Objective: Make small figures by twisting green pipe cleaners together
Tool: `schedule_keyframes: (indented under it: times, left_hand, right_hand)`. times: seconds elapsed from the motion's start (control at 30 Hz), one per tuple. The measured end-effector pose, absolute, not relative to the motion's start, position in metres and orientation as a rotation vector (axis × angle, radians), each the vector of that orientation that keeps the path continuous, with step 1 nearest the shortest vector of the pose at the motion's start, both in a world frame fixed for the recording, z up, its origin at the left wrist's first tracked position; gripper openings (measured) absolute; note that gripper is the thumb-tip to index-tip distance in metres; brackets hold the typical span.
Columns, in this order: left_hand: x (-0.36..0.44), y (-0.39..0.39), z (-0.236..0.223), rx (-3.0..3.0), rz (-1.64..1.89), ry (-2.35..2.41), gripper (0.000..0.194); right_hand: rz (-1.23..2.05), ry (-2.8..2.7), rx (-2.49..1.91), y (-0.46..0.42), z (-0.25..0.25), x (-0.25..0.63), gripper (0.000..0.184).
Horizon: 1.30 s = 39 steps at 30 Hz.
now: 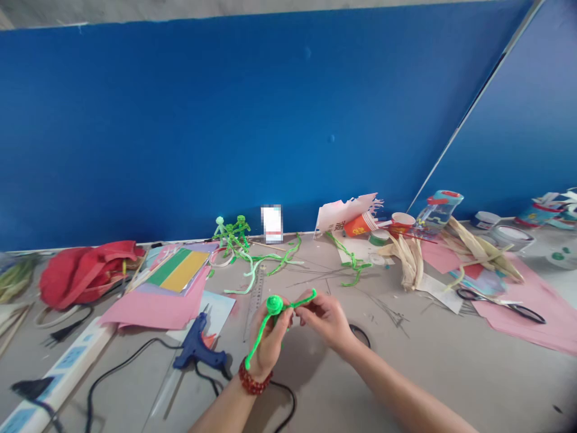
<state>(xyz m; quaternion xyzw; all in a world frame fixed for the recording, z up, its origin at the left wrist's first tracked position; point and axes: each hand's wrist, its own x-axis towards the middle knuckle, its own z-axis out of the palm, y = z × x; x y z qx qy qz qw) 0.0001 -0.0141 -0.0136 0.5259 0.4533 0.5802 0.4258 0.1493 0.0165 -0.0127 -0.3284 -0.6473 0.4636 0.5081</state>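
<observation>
A bright green pipe-cleaner figure [274, 305] with a coiled round head is held up over the table. My left hand [267, 340], with a red bead bracelet at the wrist, is closed around its body. One green limb hangs down over that wrist, and another stretches to the right. At this right limb my right hand [325, 319] pinches with thumb and fingers; its fingertips partly hide what they grip. Part of the figure's body is hidden behind the left fingers. Finished-looking green pipe-cleaner figures [232, 234] stand against the blue wall, with loose green pipe cleaners [286, 255] nearby.
A blue glue gun [201, 346] and its cord lie left of my hands, near a white power strip [61, 376]. Colored paper [155, 300] and a red bag [90, 273] are further left. Scissors [509, 304], corn husks [408, 258] and paper cups [360, 225] lie right.
</observation>
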Motion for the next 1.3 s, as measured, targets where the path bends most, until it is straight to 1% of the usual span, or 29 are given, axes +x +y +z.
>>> schedule_keyframes:
  times: [0.13,0.3,0.43,0.53,0.73,0.87,0.93,0.97,1.07,1.17,1.23,1.3]
  left_hand:
    - [-0.002,-0.016,-0.008,1.529,1.488,1.282,0.024]
    - [-0.002,-0.015,-0.004,1.652,1.51,1.375,0.027]
    - [-0.004,-0.012,-0.013,1.659,1.528,1.368,0.021]
    - [-0.007,-0.01,-0.022,1.648,1.552,1.3,0.011]
    - [-0.006,-0.008,-0.025,1.49,1.556,1.236,0.017]
    - [-0.003,-0.008,-0.023,1.281,1.499,1.193,0.016]
    - [-0.002,-0.008,-0.024,1.149,1.51,1.153,0.018]
    - [-0.002,-0.007,-0.025,1.089,1.525,1.128,0.019]
    - [-0.002,-0.005,-0.026,0.96,1.562,1.069,0.021]
    - [-0.001,-0.003,-0.025,0.915,1.546,1.043,0.02]
    - [-0.001,-0.003,-0.024,0.933,1.524,1.045,0.021]
    - [0.001,-0.004,-0.022,0.965,1.509,1.068,0.023]
  right_hand:
    - [1.3,-1.472,-0.817,0.016,-0.012,0.146,0.013]
    - [1.375,-1.423,-0.804,0.016,-0.008,0.145,0.015]
    - [1.329,-1.447,-0.818,0.016,-0.01,0.146,0.013]
    - [1.278,-1.478,-0.786,0.015,-0.01,0.147,0.013]
    - [1.21,-1.528,-0.791,0.015,-0.01,0.147,0.015]
    - [1.149,-1.61,-0.767,0.014,-0.008,0.149,0.012]
    - [1.035,-1.7,-0.742,0.012,-0.007,0.151,0.013]
    - [0.928,-1.747,-0.73,0.012,-0.006,0.153,0.014]
    - [0.433,-1.825,-0.7,0.012,-0.003,0.157,0.018]
    - [-0.022,-1.872,-0.715,0.016,0.001,0.162,0.03]
    - [-0.182,-1.945,-0.733,0.018,0.004,0.165,0.032]
    - [-0.246,-2.012,-0.735,0.02,0.007,0.168,0.027]
